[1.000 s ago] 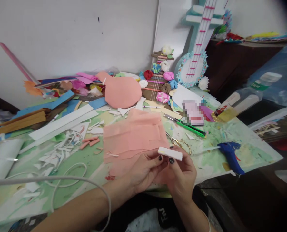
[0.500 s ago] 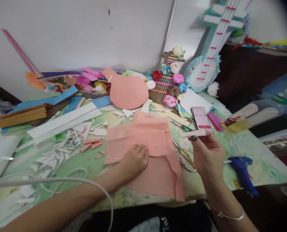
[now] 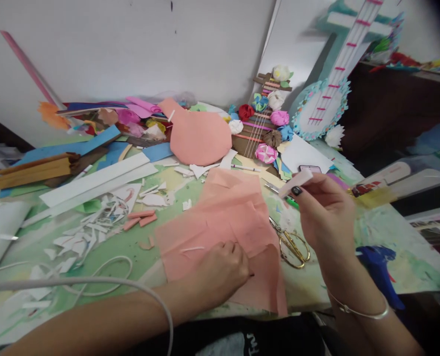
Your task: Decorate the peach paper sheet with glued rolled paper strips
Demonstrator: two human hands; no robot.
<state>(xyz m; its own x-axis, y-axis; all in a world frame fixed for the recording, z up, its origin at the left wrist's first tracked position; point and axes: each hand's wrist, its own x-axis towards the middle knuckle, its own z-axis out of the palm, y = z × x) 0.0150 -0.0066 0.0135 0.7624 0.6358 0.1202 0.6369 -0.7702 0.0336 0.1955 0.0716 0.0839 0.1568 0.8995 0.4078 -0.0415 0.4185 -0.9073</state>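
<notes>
With your right hand (image 3: 329, 217), you pinch the white strip (image 3: 296, 183) in closed fingers (image 3: 311, 205) above the bench (image 3: 316, 291); your left hand (image 3: 220, 272) lies curled on the pink sheet (image 3: 190, 222), its grip unclear.

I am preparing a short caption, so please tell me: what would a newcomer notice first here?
Probably the tall teal-and-white instrument model at the back right, beside a smaller brown one dotted with bright flowers. Then, nearer, the left hand rests on a pink sheet, while the right hand holds up a small white strip.
</notes>
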